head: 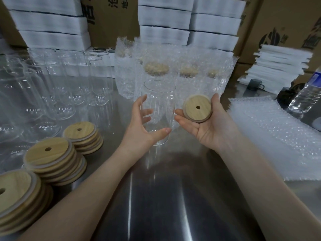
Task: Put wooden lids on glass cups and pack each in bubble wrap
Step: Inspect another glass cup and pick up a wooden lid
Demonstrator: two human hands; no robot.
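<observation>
Currently, I have the left grip [144, 126] curled round the glass cup [159, 94], thumb on the near side and fingers showing through the far wall. I cannot tell whether the cup's base is on the worktop [173, 197] or just above it. The right grip [205, 129] is turned palm up and holds one wooden lid [197, 108] between thumb and fingertips. The lid is just right of the cup's rim and not touching it.

Task status, as I judge it:

1. Done: several wrapped cups [156, 70] stand in a row at the far side, directly behind the cup in hand. Their lids show through the bubble wrap.
2. In hand: lidding the present cup. The lid is not yet seated, and this cup has no wrap.
3. Left: many bare cups [57, 94] crowd the far left. Three lid stacks [52, 157] sit at near left. A pile of bubble wrap sheets [278, 145] lies to the right.

With this much stock unprocessed, I rate the batch as less than half complete.
</observation>
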